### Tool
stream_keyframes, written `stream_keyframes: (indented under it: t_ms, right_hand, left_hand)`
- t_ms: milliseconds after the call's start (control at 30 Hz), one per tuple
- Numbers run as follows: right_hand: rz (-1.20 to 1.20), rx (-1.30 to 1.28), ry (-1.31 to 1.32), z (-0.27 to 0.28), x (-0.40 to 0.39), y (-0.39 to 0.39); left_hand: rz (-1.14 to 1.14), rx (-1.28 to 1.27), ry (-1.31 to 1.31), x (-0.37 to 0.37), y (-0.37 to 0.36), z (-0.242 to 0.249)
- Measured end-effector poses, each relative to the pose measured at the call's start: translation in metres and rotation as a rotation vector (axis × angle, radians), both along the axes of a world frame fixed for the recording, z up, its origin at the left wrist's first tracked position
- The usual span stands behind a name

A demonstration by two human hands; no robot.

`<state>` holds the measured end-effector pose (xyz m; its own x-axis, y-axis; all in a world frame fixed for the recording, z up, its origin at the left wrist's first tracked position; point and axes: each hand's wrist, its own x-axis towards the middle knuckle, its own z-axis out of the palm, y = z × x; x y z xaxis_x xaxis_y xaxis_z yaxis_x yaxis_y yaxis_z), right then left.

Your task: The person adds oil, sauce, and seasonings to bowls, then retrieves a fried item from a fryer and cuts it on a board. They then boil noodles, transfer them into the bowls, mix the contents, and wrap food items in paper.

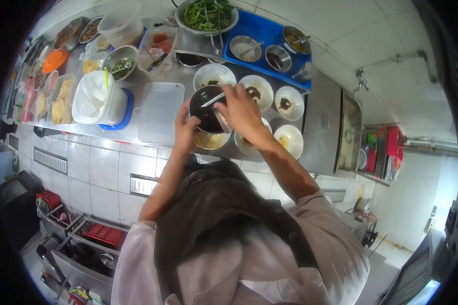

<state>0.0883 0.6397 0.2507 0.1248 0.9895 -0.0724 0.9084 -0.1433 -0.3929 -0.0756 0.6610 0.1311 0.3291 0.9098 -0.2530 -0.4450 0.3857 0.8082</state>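
My left hand (185,129) grips the side of a round bowl of dark sauce (203,119), thumb on its rim, raised above the counter. In my right hand (243,114) is a spoon (212,99) with a pale handle, over the same bowl; its far end is hard to make out. Around them stand several white bowls. A back one (224,72) holds something dark green, while the one beside it (263,86) and the right one (296,96) hold dark sauce. Yellowish contents show in the front right bowl (292,147) and the front left bowl (213,142), the latter partly covered.
A blue tray (303,51) with metal pots stands behind, beside a basin of greens (208,18) with tongs. To the left are a clear-lidded container (160,112), a lined white bucket (94,99) and several ingredient tubs. The metal counter's (313,127) front edge lies near my body.
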Motion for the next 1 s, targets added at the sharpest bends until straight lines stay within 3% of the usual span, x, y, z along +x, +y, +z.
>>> stream_keyframes:
  t_ms: [33, 100, 167, 233, 267, 300, 400, 500, 700, 1000]
  right_hand:
    - [-0.016, -0.009, 0.0, 0.002, -0.002, -0.013]
    - [-0.025, -0.32, -0.119, 0.003, -0.004, -0.033]
    - [-0.082, -0.318, -0.056, 0.003, 0.009, -0.046]
    - [-0.075, -0.212, 0.12, -0.007, 0.03, -0.054]
    - [-0.166, -0.233, 0.379, -0.008, 0.036, -0.053]
    - [-0.173, -0.231, 0.38, -0.007, 0.041, -0.056]
    - [-0.224, 0.14, 0.37, 0.001, 0.05, -0.061]
    - [-0.343, 0.232, 0.38, 0.008, 0.048, -0.06]
    - [-0.323, 0.348, 0.533, -0.016, 0.077, -0.07]
    - [-0.393, 0.308, 0.806, -0.023, 0.092, -0.081]
  left_hand:
    - [-0.016, -0.009, 0.0, 0.002, -0.003, 0.0]
    - [-0.024, -0.032, -0.106, 0.005, -0.007, 0.002]
    - [-0.047, -0.009, -0.091, 0.008, -0.008, 0.008]
    - [-0.061, 0.017, -0.08, 0.013, -0.009, 0.006]
    - [-0.06, 0.054, -0.067, 0.014, -0.008, 0.003]
    - [-0.056, 0.093, -0.054, 0.016, -0.008, 0.002]
    - [-0.072, 0.016, -0.061, 0.019, -0.013, 0.005]
    - [-0.077, -0.034, -0.022, 0.023, -0.017, 0.009]
    - [-0.103, -0.042, 0.002, 0.029, -0.017, 0.01]
    - [-0.068, -0.081, 0.027, 0.039, -0.024, 0.01]
